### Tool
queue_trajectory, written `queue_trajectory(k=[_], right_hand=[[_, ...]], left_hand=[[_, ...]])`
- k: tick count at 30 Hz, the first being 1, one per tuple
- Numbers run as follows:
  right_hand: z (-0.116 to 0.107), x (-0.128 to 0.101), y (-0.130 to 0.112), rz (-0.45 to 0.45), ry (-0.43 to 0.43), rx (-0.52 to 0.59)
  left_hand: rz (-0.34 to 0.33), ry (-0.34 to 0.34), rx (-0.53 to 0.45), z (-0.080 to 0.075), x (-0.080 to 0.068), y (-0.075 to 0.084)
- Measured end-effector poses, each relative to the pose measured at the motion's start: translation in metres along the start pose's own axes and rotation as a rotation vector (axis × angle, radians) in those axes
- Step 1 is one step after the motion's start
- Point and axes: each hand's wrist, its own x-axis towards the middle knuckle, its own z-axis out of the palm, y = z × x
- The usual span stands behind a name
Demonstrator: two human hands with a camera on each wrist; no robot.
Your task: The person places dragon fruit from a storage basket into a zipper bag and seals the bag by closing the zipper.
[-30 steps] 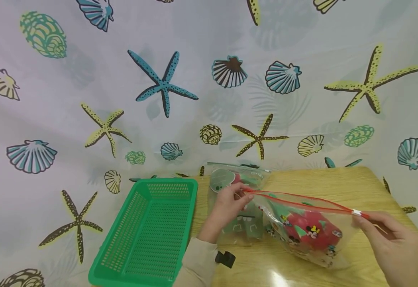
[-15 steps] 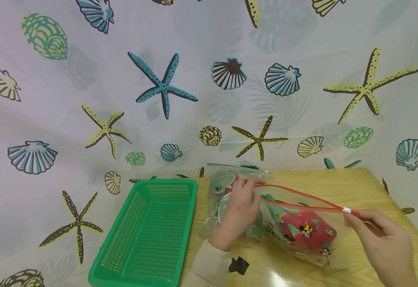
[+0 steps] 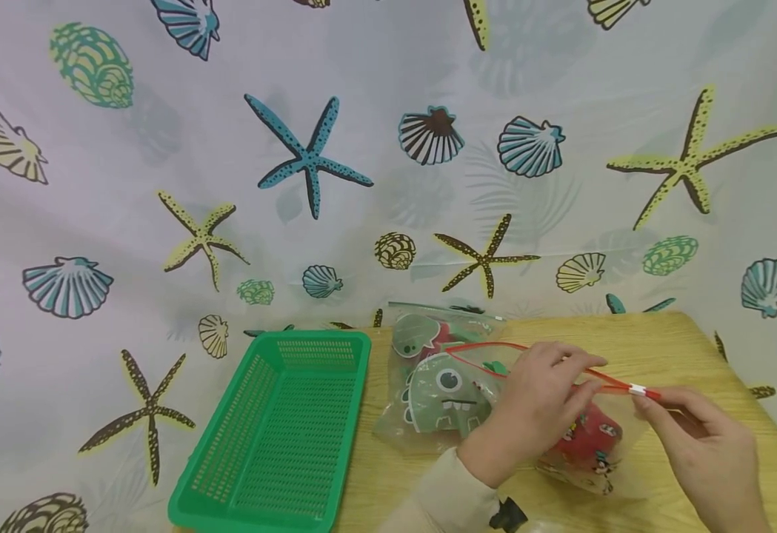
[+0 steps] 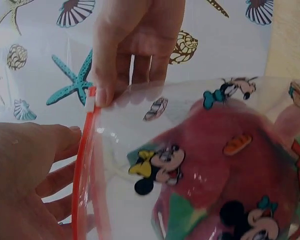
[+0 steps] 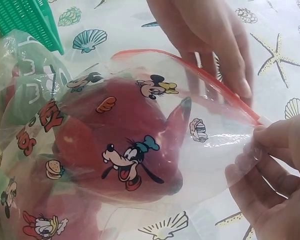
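Note:
A clear zip bag [image 3: 595, 444] printed with cartoon characters holds something red with green parts; its red zip stands apart along the left stretch. At the zip's right end, beside the white slider [image 3: 637, 389], the thumb and fingers of my right hand [image 3: 701, 444] pinch the bag. My left hand [image 3: 535, 400] reaches across the zip close to that slider, thumb on the near side and fingers beyond, spread and fairly straight. In the left wrist view its thumb [image 4: 65, 142] lies beside the red zip edge. The red contents [image 5: 115, 120] show through the film in the right wrist view.
A second clear bag [image 3: 451, 396] with a green cartoon face and some pink lies flat behind and to the left. A green perforated basket [image 3: 288, 444] stands further left. The wooden table [image 3: 628, 337] meets a shell-and-starfish curtain [image 3: 375, 185] at the back.
My left hand has let go of the zip's left end and moved right along it toward the slider. My right hand keeps its pinch, shifted slightly left.

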Motion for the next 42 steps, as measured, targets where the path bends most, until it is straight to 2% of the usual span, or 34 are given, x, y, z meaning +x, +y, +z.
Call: queue_trajectory(k=[5,10,13,18,28,36,42], right_hand=[[0.001,0.0,-0.001,-0.023,0.002,0.006],[0.001,-0.002,0.0,-0.044,0.011,-0.022],[0.001,-0.003,0.0,-0.054,0.007,-0.024],[0.001,-0.004,-0.001,-0.065,-0.014,-0.014],[0.002,-0.003,-0.004,-0.092,0.005,-0.031],[0.002,-0.002,-0.005,-0.105,0.013,-0.016],[0.0,-0.002,-0.005,-0.093,0.022,-0.038]], left_hand=[[0.054,0.027,0.082,0.01,0.01,0.016],[0.091,0.11,0.076,0.018,0.012,0.023],[0.09,0.128,0.082,0.02,0.012,0.025],[0.069,0.134,0.094,0.021,0.012,0.024],[0.083,0.126,0.129,0.022,0.01,0.022],[0.078,0.126,0.092,0.023,0.009,0.017],[0.091,0.133,0.114,0.022,0.008,0.014]])
